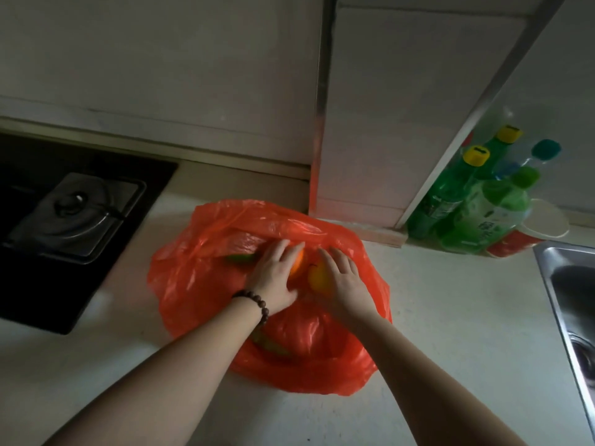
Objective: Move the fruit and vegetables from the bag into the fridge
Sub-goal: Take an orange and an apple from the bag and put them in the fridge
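A crinkled, glossy red plastic bag (pixel 283 336) lies slumped on the pale speckled worktop (pixel 450 317), its mouth spread around both hands. The left hand (pixel 273 278), with a dark beaded bracelet (pixel 254 304) at the wrist, curls over a round orange fruit (pixel 297 263), and the right hand (pixel 343 281) cups a smooth yellow fruit (pixel 317 280) just beside it. A long green vegetable (pixel 240 259) lies left of the left hand's fingers; another green piece (pixel 273 347) shows through the plastic below the wrists.

I see bare worktop (pixel 450 317) right of the crumpled red plastic bag (pixel 199 284); black glass hob (pixel 48 284) blocks its left, green plastic bottles (pixel 476 214) beyond.
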A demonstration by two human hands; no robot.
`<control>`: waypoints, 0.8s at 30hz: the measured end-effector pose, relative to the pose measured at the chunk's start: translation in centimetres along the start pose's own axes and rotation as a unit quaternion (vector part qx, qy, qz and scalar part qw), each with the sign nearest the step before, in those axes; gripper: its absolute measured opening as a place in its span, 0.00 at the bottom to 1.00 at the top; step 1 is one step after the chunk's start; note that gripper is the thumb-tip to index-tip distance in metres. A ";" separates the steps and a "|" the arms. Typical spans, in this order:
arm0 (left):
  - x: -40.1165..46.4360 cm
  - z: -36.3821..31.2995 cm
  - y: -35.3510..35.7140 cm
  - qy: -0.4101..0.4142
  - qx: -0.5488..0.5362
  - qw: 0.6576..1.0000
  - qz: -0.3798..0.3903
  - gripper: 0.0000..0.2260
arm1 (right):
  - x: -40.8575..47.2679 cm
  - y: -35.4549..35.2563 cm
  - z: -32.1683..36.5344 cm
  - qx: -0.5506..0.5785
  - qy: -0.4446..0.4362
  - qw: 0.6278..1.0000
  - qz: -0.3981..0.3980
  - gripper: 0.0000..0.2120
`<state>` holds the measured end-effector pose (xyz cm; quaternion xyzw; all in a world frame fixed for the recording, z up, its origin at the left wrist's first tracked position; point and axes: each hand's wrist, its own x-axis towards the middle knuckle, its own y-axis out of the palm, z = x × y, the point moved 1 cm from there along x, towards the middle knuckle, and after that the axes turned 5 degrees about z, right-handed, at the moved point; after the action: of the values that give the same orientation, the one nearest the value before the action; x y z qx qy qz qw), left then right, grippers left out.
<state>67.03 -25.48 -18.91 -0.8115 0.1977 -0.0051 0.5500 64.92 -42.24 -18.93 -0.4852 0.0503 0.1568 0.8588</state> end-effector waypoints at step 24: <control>-9.7 0.4 -6.3 -0.045 -0.065 0.963 -0.258 0.35 | -2.9 -2.1 8.0 0.095 -0.109 0.978 -0.152 0.38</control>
<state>60.21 -19.99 -11.39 -0.8681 -0.0433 -0.0973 0.4849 62.34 -37.12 -12.37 -0.3831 -0.1033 0.0706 0.9152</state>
